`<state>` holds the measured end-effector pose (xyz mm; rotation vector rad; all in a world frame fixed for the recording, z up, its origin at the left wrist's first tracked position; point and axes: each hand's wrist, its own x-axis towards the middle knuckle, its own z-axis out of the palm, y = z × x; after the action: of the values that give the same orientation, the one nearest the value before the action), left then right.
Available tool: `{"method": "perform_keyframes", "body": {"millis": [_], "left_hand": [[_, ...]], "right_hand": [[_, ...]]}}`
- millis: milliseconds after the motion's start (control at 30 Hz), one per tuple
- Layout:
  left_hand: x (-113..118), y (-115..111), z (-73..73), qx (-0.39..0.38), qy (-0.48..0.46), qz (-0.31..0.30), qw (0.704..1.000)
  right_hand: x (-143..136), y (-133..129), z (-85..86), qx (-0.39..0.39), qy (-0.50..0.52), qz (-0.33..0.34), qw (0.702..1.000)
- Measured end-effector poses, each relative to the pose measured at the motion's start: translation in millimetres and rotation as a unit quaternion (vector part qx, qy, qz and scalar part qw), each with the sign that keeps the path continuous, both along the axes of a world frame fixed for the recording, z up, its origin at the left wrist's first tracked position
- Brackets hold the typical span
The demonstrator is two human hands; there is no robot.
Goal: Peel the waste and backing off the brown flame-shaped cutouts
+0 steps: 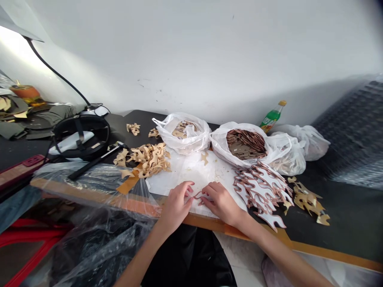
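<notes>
My left hand (178,199) and my right hand (223,202) meet over a white sheet (194,171) near the table's front edge. Between their curled fingers is a small curved cut-out piece (198,195) with a reddish-brown edge; the fingers cover most of it. Right of my right hand lies a heap of white-faced, brown-edged cut-out pieces (260,187). A pile of tan cut-out pieces (152,157) sits beyond my left hand. One loose tan piece (204,158) rests on the sheet.
Behind the sheet stand two open white plastic bags, one of tan pieces (191,145) and one of brown pieces (220,141). Tied bags (289,163), a green bottle (271,118) and more tan scraps (309,201) are rightward. Leftward lie a hammer (95,162) and black headgear (80,137).
</notes>
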<state>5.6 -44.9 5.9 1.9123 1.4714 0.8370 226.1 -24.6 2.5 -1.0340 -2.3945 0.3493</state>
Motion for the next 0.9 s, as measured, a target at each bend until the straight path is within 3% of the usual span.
{"method": "perform_keyframes", "body": {"millis": [200,433,667,900], "left_hand": [[-5.2,-0.4,-5.0,0.065,0.064,-0.004,0.996],[-0.2,-25.3,-13.1,0.098,0.066,0.020,0.993],[3.9,-18.2,0.7,0.025,-0.020,0.051,0.998],[9.9,-4.2,11.9,-0.045,-0.080,-0.004,0.996]], "right_hand": [[-3.2,9.8,11.9,-0.007,-0.038,0.069,0.997],[-7.0,26.4,13.9,-0.043,-0.015,0.118,0.992],[-9.4,25.9,26.0,-0.111,0.062,0.142,0.982],[-2.0,17.9,36.9,-0.126,0.099,0.127,0.979]]}}
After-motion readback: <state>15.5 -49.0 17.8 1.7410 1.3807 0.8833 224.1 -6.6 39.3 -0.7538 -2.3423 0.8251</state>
